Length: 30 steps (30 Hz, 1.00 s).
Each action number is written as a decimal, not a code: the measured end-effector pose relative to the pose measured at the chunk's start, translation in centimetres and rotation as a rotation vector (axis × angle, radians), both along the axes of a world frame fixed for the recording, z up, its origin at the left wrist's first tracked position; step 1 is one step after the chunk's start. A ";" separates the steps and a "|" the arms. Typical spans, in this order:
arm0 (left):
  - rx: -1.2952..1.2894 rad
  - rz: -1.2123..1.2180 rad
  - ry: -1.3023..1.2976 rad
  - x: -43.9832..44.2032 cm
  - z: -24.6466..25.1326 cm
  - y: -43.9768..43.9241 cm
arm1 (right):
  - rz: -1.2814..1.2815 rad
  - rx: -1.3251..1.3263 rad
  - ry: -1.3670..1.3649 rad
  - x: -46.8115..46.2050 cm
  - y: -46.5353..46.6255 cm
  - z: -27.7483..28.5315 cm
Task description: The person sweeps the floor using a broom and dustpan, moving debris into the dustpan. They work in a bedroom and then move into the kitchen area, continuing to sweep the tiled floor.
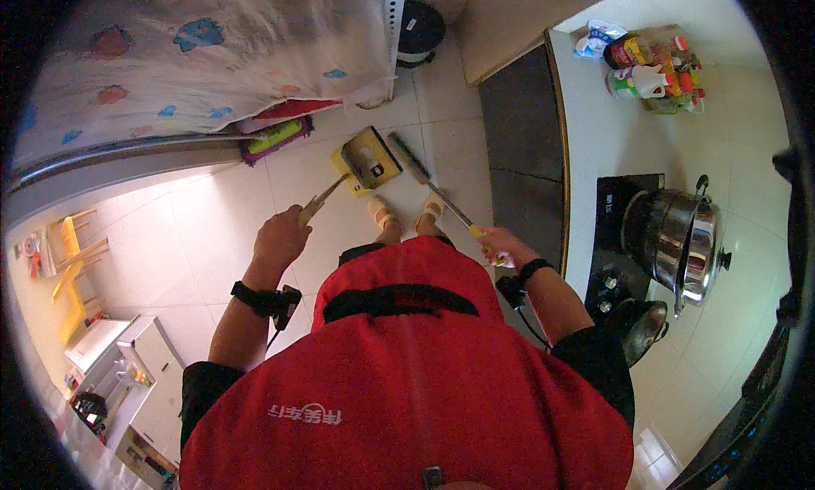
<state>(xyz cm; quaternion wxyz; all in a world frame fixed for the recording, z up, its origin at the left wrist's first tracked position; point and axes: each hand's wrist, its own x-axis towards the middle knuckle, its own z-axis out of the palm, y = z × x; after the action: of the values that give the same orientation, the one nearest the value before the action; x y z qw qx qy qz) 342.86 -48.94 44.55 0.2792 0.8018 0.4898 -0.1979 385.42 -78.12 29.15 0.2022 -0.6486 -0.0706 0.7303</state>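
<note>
My left hand (280,238) is closed around the handle of a yellow long-handled dustpan (389,163). The dustpan rests on the tiled floor just ahead of my feet, with some grey debris or dirt visible in its pan. In my right hand (506,247) is the handle of a broom (409,158), whose dark bristle head lies on the floor at the right of the dustpan. A small gap shows between the bristles and the pan. A red apron (407,382) covers my front, and light sandals (381,211) are on my feet.
Grey cabinet doors (523,133) and a counter stand at the right, with bottles (643,81), a gas stove (605,261) and a steel pot (668,235). A black bin (420,32) is ahead. At the left are a patterned curtain (210,63), a green-and-purple mop head (277,139) and yellow chairs (73,305).
</note>
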 end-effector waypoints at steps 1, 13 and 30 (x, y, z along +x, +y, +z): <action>0.027 -0.023 -0.013 -0.3 -0.1 0.1 | -0.241 -0.138 0.085 0.6 0.3 1.7; 0.015 0.002 -0.093 -3.1 -0.6 0.2 | -0.288 0.019 -0.046 0.9 -4.5 2.2; 0.001 -0.066 -0.276 -1.8 -1.5 1.3 | -0.012 0.354 -0.446 -0.8 -12.3 6.5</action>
<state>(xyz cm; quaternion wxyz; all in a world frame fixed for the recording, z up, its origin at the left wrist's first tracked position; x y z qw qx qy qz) 341.06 -47.64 43.02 0.3370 0.8372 0.4203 -0.0945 384.62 -90.46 35.68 0.2961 -0.7485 -0.2357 0.5445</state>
